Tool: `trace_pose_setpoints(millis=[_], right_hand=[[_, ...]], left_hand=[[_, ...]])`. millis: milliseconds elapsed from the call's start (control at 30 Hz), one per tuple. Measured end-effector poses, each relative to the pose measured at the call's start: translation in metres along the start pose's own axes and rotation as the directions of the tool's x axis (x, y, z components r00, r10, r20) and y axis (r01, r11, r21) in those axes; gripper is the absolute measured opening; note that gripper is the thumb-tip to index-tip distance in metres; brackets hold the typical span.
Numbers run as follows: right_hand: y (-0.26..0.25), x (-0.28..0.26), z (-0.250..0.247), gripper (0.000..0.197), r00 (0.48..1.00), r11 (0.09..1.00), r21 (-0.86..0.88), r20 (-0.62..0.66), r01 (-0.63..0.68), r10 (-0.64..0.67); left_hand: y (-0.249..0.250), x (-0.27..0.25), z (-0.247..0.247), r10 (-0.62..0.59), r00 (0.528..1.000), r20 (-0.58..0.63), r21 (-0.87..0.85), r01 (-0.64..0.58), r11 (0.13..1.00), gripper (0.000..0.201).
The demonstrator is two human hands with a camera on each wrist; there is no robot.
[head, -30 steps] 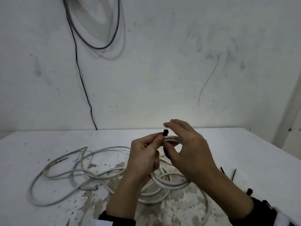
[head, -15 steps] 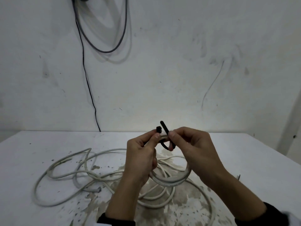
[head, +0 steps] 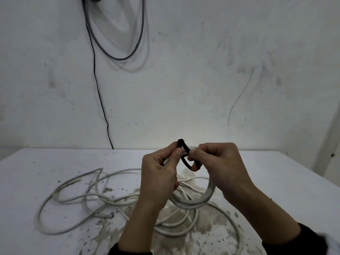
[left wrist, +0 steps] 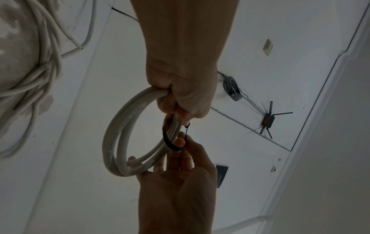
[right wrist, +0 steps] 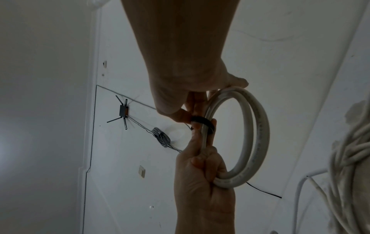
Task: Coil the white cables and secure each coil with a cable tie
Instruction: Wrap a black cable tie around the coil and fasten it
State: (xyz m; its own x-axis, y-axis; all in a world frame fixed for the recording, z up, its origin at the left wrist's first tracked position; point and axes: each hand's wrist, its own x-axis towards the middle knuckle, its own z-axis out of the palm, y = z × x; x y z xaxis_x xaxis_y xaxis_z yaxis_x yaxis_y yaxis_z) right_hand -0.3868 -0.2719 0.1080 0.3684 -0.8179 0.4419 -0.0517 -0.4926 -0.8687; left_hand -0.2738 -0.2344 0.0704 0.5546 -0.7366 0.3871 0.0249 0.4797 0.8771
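A small white cable coil [head: 193,202] hangs between both hands above the table [head: 55,162]. My left hand [head: 174,153] grips the coil's top and pinches the head end of a black cable tie [head: 184,150]. The tie loops round the coil's strands. My right hand [head: 193,159] pinches the tie's strap on the other side. In the left wrist view the left hand [left wrist: 180,114] holds the coil [left wrist: 112,139] and the tie [left wrist: 167,139] circles it. The right wrist view shows the tie [right wrist: 202,121] wrapped over the coil [right wrist: 258,126].
Loose white cable [head: 88,197] sprawls in tangled loops over the stained table, left of and beneath the hands. A grey cable coil [head: 119,56] and a thin black wire [head: 99,92] hang on the wall behind. The table's right edge [head: 303,173] slants nearby.
My right hand went from spread fingers over the coil to pinching the tie's strap. Both hands rose slightly with the coil, and the tie now forms a loop round the strands.
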Motion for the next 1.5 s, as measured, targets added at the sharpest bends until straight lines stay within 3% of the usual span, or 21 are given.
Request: trace_pose_setpoints(millis=[1033, 1267, 1500], right_hand=[[-0.011, -0.003, -0.005, 0.028, 0.992, 0.992, 0.012, -0.026, -0.127, 0.127], [-0.009, 0.001, -0.008, 0.021, 0.983, 0.983, 0.053, -0.039, -0.178, 0.180], [-0.014, 0.002, -0.012, 0.027, 0.982, 0.964, 0.197, -0.012, -0.180, 0.186]], left_hand=[[-0.002, -0.002, 0.003, 0.082, 0.996, 0.031, 0.042, -0.084, 0.996, 0.026], [-0.004, -0.005, 0.004, 0.240, 0.968, 0.071, 0.146, -0.248, 0.958, 0.024], [-0.008, -0.013, 0.006, 0.404, 0.895, 0.192, 0.273, -0.444, 0.854, 0.027]])
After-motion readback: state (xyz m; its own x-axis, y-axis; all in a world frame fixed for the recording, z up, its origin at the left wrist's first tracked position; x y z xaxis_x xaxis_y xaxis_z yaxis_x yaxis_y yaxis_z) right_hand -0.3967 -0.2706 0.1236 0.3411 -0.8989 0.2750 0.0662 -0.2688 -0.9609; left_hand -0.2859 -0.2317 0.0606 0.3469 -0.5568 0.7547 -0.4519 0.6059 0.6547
